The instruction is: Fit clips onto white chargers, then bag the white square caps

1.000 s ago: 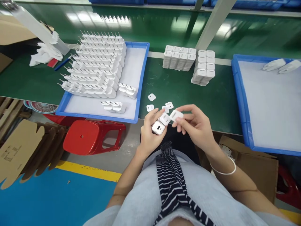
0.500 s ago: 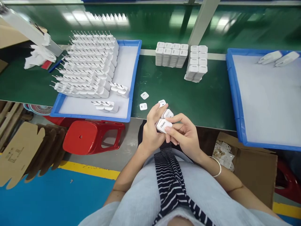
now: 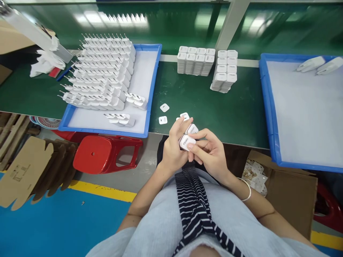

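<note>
My left hand (image 3: 173, 148) and my right hand (image 3: 211, 153) meet just off the near edge of the green bench, both closed around small white charger plugs (image 3: 187, 138). The nearest plug faces up with grey lettering on it, and a second one sits behind it between my fingers. Several loose white caps (image 3: 164, 107) lie on the bench right beyond my hands. Whether the plugs are pressed together is hidden by my fingers.
A blue tray (image 3: 154, 76) at left holds rows of pronged plugs (image 3: 102, 71). Stacked white plugs (image 3: 207, 66) stand at the middle back. Another blue tray (image 3: 265, 92) at right holds two chargers (image 3: 320, 64). Red stool (image 3: 104, 157), cardboard below the bench.
My right hand brought its plug down against those in my left hand, and both hands drew closer to my body; in the last half second they barely moved.
</note>
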A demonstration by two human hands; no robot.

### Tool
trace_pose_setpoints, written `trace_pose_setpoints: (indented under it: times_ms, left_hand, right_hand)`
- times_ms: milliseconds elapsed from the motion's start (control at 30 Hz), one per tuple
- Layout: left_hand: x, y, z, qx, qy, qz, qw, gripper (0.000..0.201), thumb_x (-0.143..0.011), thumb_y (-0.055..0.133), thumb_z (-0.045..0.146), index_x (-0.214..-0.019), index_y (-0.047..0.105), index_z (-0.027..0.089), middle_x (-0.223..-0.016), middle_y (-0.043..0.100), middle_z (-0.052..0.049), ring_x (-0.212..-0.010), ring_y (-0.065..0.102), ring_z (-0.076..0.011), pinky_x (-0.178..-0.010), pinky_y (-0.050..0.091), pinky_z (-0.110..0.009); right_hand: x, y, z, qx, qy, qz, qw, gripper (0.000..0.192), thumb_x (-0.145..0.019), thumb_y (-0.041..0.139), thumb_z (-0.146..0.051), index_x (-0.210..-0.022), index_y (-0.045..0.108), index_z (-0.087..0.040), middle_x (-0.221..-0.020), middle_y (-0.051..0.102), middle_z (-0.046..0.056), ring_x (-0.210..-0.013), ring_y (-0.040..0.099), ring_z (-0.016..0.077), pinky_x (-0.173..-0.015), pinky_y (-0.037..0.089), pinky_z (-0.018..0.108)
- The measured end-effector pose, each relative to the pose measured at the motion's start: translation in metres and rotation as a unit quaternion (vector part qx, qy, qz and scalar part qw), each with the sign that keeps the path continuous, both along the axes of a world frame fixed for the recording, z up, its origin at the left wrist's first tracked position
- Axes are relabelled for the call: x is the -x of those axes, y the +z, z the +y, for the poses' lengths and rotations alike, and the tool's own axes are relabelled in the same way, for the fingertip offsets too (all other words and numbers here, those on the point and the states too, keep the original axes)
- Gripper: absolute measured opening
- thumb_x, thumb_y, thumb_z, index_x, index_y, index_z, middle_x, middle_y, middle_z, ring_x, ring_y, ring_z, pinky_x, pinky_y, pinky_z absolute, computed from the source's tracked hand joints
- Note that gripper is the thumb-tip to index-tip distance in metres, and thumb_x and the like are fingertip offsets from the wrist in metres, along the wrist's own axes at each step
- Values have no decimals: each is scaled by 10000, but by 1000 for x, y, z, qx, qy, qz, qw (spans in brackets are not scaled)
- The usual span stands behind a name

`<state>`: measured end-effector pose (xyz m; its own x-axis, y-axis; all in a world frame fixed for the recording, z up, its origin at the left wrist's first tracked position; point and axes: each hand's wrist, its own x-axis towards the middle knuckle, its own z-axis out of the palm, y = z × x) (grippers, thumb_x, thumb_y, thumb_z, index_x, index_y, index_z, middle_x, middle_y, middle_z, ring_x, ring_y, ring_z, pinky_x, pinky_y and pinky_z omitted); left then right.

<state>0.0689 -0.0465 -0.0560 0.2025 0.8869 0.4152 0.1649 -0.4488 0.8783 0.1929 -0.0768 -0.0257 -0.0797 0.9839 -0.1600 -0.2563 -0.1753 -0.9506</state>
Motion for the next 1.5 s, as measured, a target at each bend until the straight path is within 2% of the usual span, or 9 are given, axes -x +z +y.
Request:
trace_pose_setpoints:
  times_ms: [167, 433, 833, 933, 1033, 1167, 1233, 1333, 1500]
  left_hand:
    - [1, -1, 0, -2, -2, 9, 1000, 722, -881, 676, 249, -1472, 265, 309, -1380, 595, -97, -1280, 574, -255, -1004, 543, -412]
    - [-1, -3, -2, -18, 4, 6, 1000, 725, -883, 677, 269, -1479, 266, 299, -1361, 610, -102, -1244, 601, -253, -992, 550, -421]
    - [2, -4, 0, -47, -22, 21, 998, 729, -901, 650, 262, -1494, 226, 300, -1386, 590, -106, -1266, 584, -241, -1035, 519, -424]
    - [2, -6, 0, -34, -28, 6, 999, 709, -904, 646, 274, -1482, 236, 297, -1374, 598, -106, -1274, 577, -249, -1043, 513, -443]
    - [1, -8, 0, 18, -33, -37, 999, 730, -877, 689, 311, -1459, 250, 294, -1348, 615, -117, -1239, 606, -266, -993, 545, -426]
    - [1, -6, 0, 101, -41, -99, 989, 788, -813, 764, 317, -1428, 272, 285, -1287, 657, -123, -1093, 690, -246, -865, 592, -347]
    - [2, -4, 1, 106, -39, -110, 987, 782, -811, 768, 284, -1418, 276, 278, -1265, 673, -116, -1049, 706, -224, -849, 590, -321]
    - [3, -4, 1, 102, -30, -108, 988, 738, -819, 758, 243, -1400, 304, 272, -1252, 683, -104, -1098, 687, -221, -881, 577, -319]
    - [6, -2, -5, 99, 0, -117, 988, 675, -795, 785, 290, -1330, 376, 250, -1209, 705, -102, -1126, 675, -226, -912, 569, -331]
  right_hand:
    - [-1, 3, 1, 1, 8, -3, 1000, 205, -867, 681, -321, -942, 522, -216, -536, 638, -46, -365, 400, 68, -381, 294, 210]
    - [-3, 7, 3, 52, 32, 0, 998, 380, -816, 729, -401, -922, 398, -246, -519, 642, -63, -328, 393, 67, -360, 281, 188]
    - [-4, 10, 7, 75, 46, 10, 996, 413, -802, 738, -392, -852, 354, -249, -499, 644, -64, -309, 379, 57, -341, 251, 164]
    - [-3, 8, 7, 72, 29, -19, 997, 435, -781, 763, -388, -808, 351, -249, -391, 527, -117, -278, 347, 58, -330, 225, 168]
    - [-2, 5, 6, 62, 5, -56, 996, 440, -766, 785, -370, -779, 363, -246, -347, 427, -148, -268, 328, 53, -331, 208, 170]
    - [-1, 0, 3, 34, 4, -24, 999, 360, -839, 721, -377, -805, 387, -244, -369, 461, -136, -279, 338, 50, -336, 225, 165]
    - [1, -2, 3, 23, 5, 1, 1000, 312, -881, 672, -378, -821, 396, -244, -373, 469, -135, -276, 335, 48, -331, 226, 158]
    - [4, -3, 4, 22, -1, 6, 1000, 298, -895, 660, -336, -816, 389, -241, -375, 473, -140, -276, 340, 42, -332, 234, 145]
    - [7, -10, 4, 21, 23, 28, 999, 283, -897, 660, -258, -798, 395, -237, -377, 490, -135, -276, 359, 44, -336, 237, 146]
